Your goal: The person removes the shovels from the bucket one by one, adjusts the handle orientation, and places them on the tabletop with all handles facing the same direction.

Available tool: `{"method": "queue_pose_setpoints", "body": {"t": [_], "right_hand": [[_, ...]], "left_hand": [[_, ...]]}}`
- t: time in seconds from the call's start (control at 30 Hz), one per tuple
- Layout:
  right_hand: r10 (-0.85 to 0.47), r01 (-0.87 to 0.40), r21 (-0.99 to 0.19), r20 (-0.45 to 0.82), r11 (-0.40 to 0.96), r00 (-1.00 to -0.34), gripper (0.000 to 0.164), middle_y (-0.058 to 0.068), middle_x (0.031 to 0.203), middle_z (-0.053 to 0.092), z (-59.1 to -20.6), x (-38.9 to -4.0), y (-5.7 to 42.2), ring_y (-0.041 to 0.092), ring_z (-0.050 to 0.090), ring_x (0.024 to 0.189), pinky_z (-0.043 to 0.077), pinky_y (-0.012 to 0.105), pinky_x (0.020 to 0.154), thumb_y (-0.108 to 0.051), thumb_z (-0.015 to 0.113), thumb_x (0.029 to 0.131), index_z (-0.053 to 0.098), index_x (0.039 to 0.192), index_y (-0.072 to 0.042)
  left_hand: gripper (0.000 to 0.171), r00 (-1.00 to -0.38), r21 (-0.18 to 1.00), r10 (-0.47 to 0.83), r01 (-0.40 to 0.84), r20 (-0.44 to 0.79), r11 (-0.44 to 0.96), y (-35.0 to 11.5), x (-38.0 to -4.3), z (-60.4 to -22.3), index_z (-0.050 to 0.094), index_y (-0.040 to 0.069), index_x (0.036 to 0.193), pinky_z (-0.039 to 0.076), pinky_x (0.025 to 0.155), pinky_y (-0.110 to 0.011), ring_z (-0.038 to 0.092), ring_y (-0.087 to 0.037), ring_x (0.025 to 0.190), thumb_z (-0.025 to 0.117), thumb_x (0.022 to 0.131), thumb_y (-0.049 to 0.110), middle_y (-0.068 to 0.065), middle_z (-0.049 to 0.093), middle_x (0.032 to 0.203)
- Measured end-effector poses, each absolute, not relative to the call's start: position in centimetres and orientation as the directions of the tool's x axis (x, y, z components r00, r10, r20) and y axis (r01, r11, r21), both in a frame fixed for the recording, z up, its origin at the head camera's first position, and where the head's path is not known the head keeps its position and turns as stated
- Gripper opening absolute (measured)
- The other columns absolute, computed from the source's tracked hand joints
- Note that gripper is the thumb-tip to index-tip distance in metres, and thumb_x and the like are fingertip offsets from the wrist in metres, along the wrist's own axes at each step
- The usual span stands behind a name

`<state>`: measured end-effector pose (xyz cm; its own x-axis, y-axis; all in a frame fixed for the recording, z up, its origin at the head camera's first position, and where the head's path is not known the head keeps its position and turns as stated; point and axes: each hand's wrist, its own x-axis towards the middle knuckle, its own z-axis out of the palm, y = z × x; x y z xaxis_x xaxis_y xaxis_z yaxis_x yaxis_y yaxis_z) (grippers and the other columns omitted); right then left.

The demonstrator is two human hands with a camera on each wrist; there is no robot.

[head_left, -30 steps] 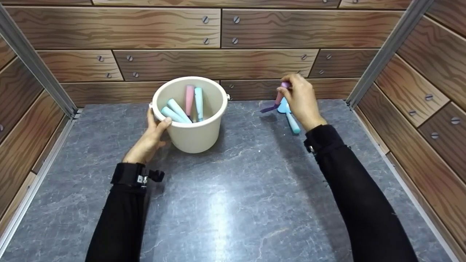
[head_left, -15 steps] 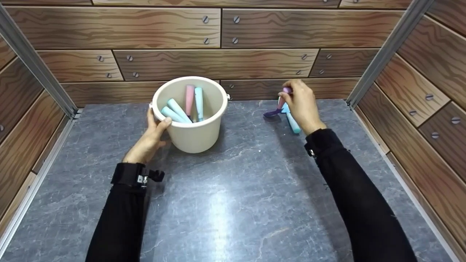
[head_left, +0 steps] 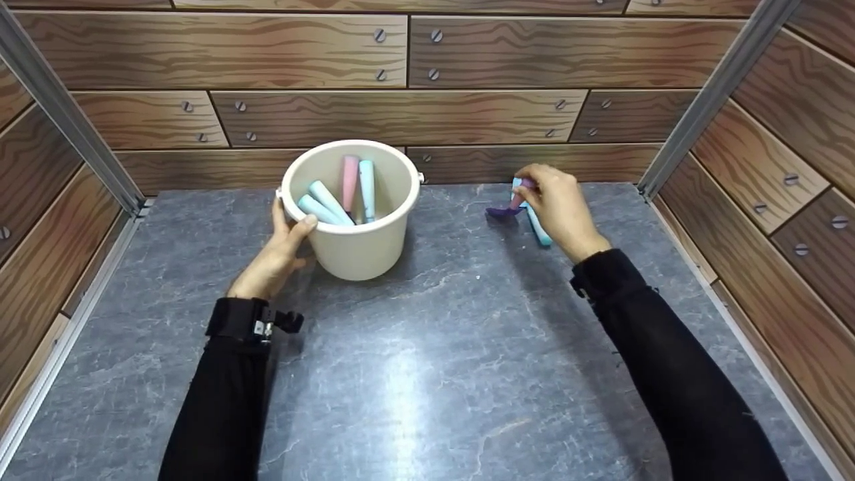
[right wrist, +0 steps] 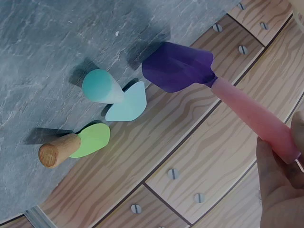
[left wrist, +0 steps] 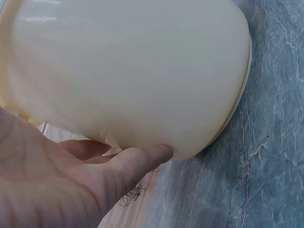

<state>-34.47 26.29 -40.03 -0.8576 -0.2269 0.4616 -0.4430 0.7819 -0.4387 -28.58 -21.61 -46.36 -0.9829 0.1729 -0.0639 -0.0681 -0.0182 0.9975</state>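
A cream bucket (head_left: 357, 250) stands upright at the centre left, with a pink handle (head_left: 350, 182) and light blue handles (head_left: 367, 190) sticking up inside. My left hand (head_left: 272, 257) holds its left side, thumb at the rim. In the left wrist view, fingers (left wrist: 142, 159) lie against the bucket wall. At the back right, my right hand (head_left: 560, 208) pinches the end of the pink handle of a purple-bladed hand trowel (right wrist: 178, 66), blade hanging low over the tabletop. Beside it lies a light blue tool with a teal-ended handle (head_left: 539, 228), partly covered by the hand.
A green-bladed tool with a wooden handle (right wrist: 61, 149) lies near the light blue one, hidden in the head view. Wood-patterned panels (head_left: 320, 117) wall in the grey marbled tabletop (head_left: 401, 347) at the back and sides, with metal posts (head_left: 708, 93) at the corners.
My right hand has come down and slightly toward me, lowering the trowel closer to the tabletop. The left hand and the bucket have stayed in place.
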Motion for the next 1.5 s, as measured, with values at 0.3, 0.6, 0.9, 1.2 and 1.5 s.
{"method": "queue_pose_setpoints", "body": {"t": [0.3,0.6,0.9,1.2,1.5], "right_hand": [[-0.316,-0.439,-0.408,0.335,0.801,-0.888,0.030,0.027,0.121,0.086,-40.9,-32.8,25.9,0.044,0.082,0.113,0.066,0.061,0.104,-0.014,0.083,0.108,0.080,0.131,0.005],[-0.385,-0.455,-0.349,0.253,0.820,-0.888,0.024,0.022,0.118,0.088,-42.4,-31.5,25.7,0.040,0.085,0.110,0.070,0.059,0.101,-0.016,0.081,0.111,0.082,0.126,0.003],[-0.421,-0.465,-0.320,0.202,0.825,-0.884,0.026,0.026,0.120,0.088,-43.8,-31.7,25.5,0.042,0.086,0.111,0.071,0.059,0.100,-0.007,0.084,0.108,0.082,0.130,0.007],[-0.438,-0.463,-0.351,0.151,0.814,-0.886,0.026,0.029,0.128,0.085,-45.0,-32.5,25.5,0.046,0.084,0.121,0.069,0.061,0.109,0.001,0.083,0.106,0.080,0.129,0.011],[-0.445,-0.469,-0.338,0.150,0.816,-0.883,0.025,0.031,0.139,0.082,-45.7,-33.4,25.5,0.047,0.084,0.123,0.069,0.061,0.111,0.001,0.083,0.105,0.081,0.128,0.011]], "left_hand": [[0.119,-0.984,0.998,0.169,-0.065,-0.059,-0.027,-21.6,-28.6,-46.5,-0.033,0.038,0.182,0.011,0.138,-0.094,-0.007,-0.046,0.186,0.061,0.110,0.051,-0.022,-0.019,0.197],[0.121,-0.985,0.998,0.163,-0.066,-0.063,-0.016,-21.6,-28.5,-46.3,-0.033,0.039,0.181,0.010,0.138,-0.095,-0.012,-0.047,0.185,0.062,0.109,0.053,-0.019,-0.029,0.195],[0.120,-0.984,0.998,0.166,-0.062,-0.059,-0.010,-21.6,-28.5,-46.4,-0.034,0.039,0.181,0.011,0.138,-0.094,-0.012,-0.047,0.185,0.062,0.110,0.054,-0.018,-0.030,0.195],[0.121,-0.982,0.998,0.180,-0.051,-0.046,-0.021,-21.7,-28.6,-46.5,-0.034,0.038,0.181,0.017,0.138,-0.094,-0.009,-0.046,0.185,0.062,0.109,0.055,-0.017,-0.028,0.196],[0.120,-0.984,0.999,0.173,-0.049,-0.046,-0.014,-21.6,-28.7,-46.5,-0.033,0.037,0.182,0.020,0.138,-0.093,-0.004,-0.050,0.185,0.061,0.110,0.054,-0.019,-0.026,0.196]]}}
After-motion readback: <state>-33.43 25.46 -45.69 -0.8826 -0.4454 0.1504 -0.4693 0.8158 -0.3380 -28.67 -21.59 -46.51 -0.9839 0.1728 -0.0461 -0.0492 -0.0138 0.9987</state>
